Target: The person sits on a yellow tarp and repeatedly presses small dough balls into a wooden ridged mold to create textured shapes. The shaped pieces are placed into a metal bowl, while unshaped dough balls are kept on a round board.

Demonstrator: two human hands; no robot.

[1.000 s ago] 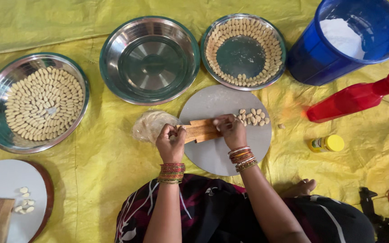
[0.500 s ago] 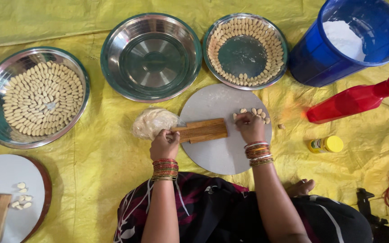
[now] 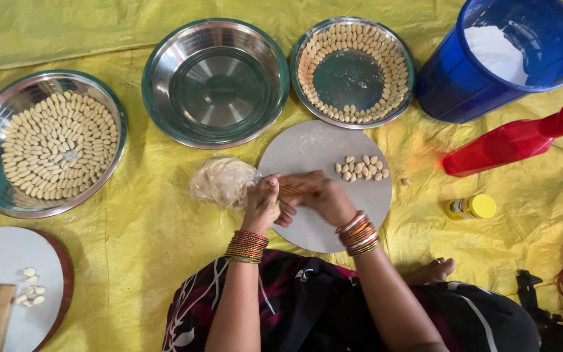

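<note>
Your left hand (image 3: 260,205) and your right hand (image 3: 324,199) meet over the left part of the round grey board (image 3: 333,228). Both are curled around a small wooden block (image 3: 292,189). Only a short brown piece of the block shows between the fingers, so you hold it tightly from both sides. I cannot tell if some dough is pressed under it.

Just left of your left hand lies a lump of pale dough (image 3: 221,181). It looks soft and a little rough, with a thin see-through wrap over it, and it rests on the yellow sheet (image 3: 151,215), touching the edge of the board.

On the board, near your right hand, there is a little heap of small shaped dough pieces (image 3: 361,167). They are cream coloured, oval and ridged like shells.

Above the board stands a steel plate (image 3: 403,58) with the same pieces set in rings along its rim. An empty steel bowl (image 3: 164,72) is beside it, and far left another steel plate (image 3: 115,124) is almost full of pieces.

At the right you have a blue bucket (image 3: 464,91) with white flour, a red bottle (image 3: 516,140) lying down, and a small yellow jar (image 3: 470,207).
</note>
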